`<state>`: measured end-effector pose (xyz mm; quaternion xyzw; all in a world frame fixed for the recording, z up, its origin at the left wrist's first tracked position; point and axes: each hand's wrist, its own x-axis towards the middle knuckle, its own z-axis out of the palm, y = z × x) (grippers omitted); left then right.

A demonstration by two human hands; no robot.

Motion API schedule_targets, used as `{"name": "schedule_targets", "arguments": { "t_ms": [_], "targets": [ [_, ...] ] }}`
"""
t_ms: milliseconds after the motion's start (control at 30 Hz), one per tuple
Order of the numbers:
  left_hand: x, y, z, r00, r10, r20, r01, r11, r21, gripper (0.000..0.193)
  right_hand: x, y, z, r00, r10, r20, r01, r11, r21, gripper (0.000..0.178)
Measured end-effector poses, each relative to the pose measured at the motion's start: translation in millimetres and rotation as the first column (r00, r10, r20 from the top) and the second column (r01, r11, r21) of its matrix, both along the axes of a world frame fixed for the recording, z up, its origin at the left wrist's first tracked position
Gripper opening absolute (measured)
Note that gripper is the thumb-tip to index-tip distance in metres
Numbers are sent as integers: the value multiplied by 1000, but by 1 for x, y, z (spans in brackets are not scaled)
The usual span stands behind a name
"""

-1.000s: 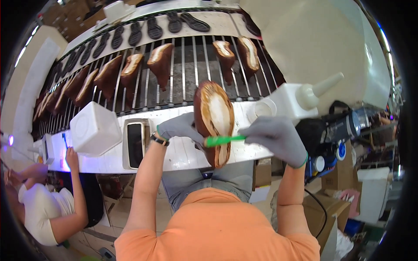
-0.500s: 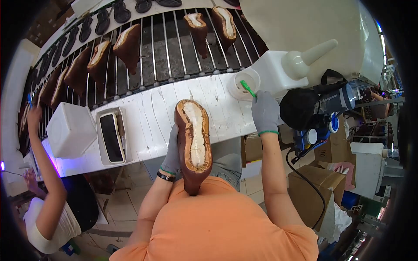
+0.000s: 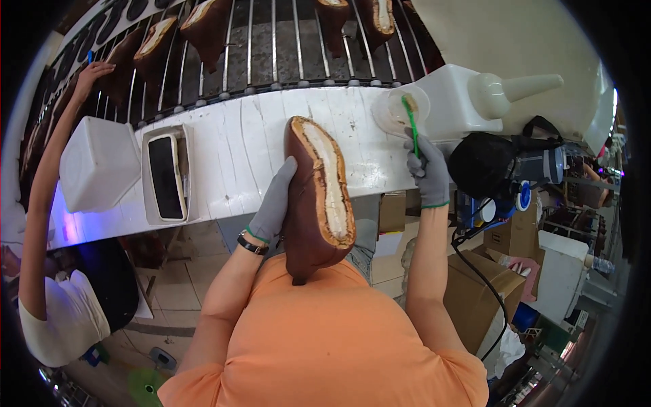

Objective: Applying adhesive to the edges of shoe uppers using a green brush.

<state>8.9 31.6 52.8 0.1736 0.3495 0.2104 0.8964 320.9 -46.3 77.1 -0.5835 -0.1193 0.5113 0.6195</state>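
Note:
My left hand (image 3: 272,203), in a grey glove, grips a brown leather shoe upper on a last (image 3: 302,217) by its side. Its underside faces up, showing a pale middle strip inside a tan folded edge. In my gloved right hand (image 3: 431,175) is a green-handled brush (image 3: 412,125), probably a toothbrush, pointing upward. The brush head overlaps a translucent cup (image 3: 385,117) on the white bench; whether it touches the cup cannot be told. Beside the cup lies a white bottle (image 3: 453,102) with a cone-shaped spout.
Several brown lasted uppers (image 3: 203,34) rest on a metal roller conveyor (image 3: 274,61) behind the bench (image 3: 237,142). A boxed phone (image 3: 167,178) and a white block-shaped container (image 3: 100,163) stand left. A co-worker's hand (image 3: 95,76) reaches to the conveyor. A black bag (image 3: 475,163) hangs right.
The brush has come up from inside the cup, its head now raised. The lasted upper has tilted, showing more of its brown side. The co-worker's arm has reached farther over the conveyor.

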Motion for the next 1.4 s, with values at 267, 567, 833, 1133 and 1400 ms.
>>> {"name": "schedule_targets", "arguments": {
  "t_ms": [267,567,833,1133,1400],
  "targets": [
    [2,0,4,999,-20,-27,22,998,62,70,-39,4,67,711,487,507,-472,865,-170,19],
    [3,-1,-7,998,-4,-59,9,996,88,68,-73,-3,88,494,663,563,-649,712,-268,25],
    [3,-1,1,993,-42,-108,58,986,155,73,-70,20,72,410,653,637,-555,733,-394,27],
    [2,1,-1,994,-43,-103,64,975,214,60,-79,52,61,372,603,706,-507,769,-390,20],
    [3,0,7,995,-17,-97,39,973,229,71,-74,91,46,196,634,749,-517,715,-470,25]
  ]
}}
